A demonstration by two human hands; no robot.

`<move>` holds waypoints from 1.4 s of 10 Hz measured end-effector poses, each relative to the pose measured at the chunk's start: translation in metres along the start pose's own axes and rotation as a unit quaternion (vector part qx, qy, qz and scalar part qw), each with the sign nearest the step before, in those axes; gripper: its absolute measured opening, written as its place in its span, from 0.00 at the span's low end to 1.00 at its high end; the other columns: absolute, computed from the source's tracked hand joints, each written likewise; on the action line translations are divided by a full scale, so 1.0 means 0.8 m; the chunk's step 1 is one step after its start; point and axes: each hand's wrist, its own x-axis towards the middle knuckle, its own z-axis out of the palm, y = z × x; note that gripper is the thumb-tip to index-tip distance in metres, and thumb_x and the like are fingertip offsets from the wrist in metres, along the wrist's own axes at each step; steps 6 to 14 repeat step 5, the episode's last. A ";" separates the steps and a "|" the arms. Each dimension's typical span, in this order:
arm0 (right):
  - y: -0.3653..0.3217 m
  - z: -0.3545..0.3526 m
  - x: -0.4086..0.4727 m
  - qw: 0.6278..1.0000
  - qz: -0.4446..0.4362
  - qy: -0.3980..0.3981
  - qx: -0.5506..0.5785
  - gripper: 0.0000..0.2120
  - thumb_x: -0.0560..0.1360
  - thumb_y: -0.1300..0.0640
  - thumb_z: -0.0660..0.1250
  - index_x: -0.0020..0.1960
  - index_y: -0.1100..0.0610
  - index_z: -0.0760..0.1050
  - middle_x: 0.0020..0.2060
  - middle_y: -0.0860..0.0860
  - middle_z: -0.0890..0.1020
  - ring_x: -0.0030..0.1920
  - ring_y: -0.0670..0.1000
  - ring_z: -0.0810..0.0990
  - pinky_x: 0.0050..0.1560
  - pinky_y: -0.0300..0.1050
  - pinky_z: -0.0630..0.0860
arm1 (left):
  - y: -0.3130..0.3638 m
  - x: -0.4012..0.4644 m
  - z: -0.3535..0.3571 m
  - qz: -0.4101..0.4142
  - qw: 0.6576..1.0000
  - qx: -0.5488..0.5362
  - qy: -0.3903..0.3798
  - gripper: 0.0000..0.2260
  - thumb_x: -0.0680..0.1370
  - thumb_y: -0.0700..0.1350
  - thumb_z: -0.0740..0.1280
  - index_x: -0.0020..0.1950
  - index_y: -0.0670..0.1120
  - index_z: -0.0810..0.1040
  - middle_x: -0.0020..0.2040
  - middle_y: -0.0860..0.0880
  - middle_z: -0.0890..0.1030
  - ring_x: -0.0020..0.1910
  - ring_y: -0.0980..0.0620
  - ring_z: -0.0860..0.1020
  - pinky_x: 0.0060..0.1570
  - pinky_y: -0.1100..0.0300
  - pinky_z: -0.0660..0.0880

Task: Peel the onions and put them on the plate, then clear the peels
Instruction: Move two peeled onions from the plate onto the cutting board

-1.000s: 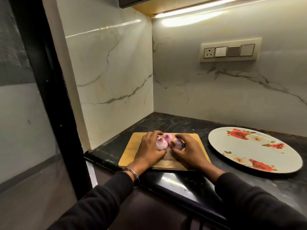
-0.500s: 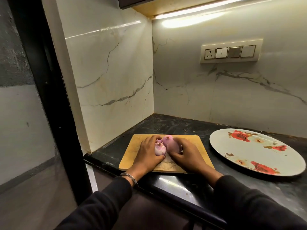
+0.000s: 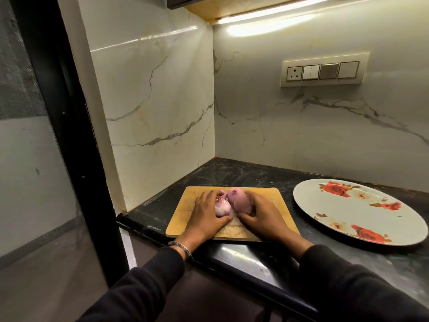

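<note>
My left hand [image 3: 206, 214] cups the pale onion [image 3: 222, 207] nearest me, fingers [image 3: 210, 196] curled over its top and thumb under its near side; my right hand [image 3: 263, 216] wraps the darker pink onion [image 3: 241, 204] the same way. Both sit mid wooden board [image 3: 185, 219], at the near edge of the desk [image 3: 255, 175]. Behind them a third onion [image 3: 235, 194] touches the pair. I judge them firm, light and round, so apt to roll, the skins papery and slick; best held around the belly, peeling from the tip. The flowered plate [image 3: 308, 205] lies bare to my right, beyond the board.
</note>
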 end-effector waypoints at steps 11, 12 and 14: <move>-0.003 -0.005 -0.002 0.999 0.020 -0.031 -0.006 0.37 0.75 0.49 0.74 0.78 0.54 0.62 0.72 0.53 0.71 0.67 0.51 0.73 0.62 0.38 0.71 | 0.006 0.000 -0.003 -0.007 1.000 0.026 0.002 0.31 0.69 0.53 0.79 0.68 0.53 0.70 0.65 0.52 0.72 0.64 0.51 0.70 0.64 0.56 0.70; -0.003 -0.005 -0.002 0.999 0.020 -0.031 -0.006 0.37 0.75 0.49 0.74 0.78 0.54 0.62 0.72 0.53 0.71 0.67 0.51 0.73 0.62 0.38 0.71 | 0.006 0.000 -0.003 -0.007 1.000 0.026 0.002 0.31 0.69 0.53 0.79 0.68 0.53 0.70 0.65 0.52 0.72 0.64 0.51 0.70 0.64 0.56 0.70; -0.003 -0.005 -0.002 0.999 0.020 -0.031 -0.006 0.37 0.75 0.49 0.74 0.78 0.54 0.62 0.72 0.53 0.71 0.67 0.51 0.73 0.62 0.38 0.71 | 0.006 0.000 -0.003 -0.007 1.000 0.026 0.002 0.31 0.69 0.53 0.79 0.68 0.53 0.70 0.65 0.52 0.72 0.64 0.51 0.70 0.64 0.56 0.70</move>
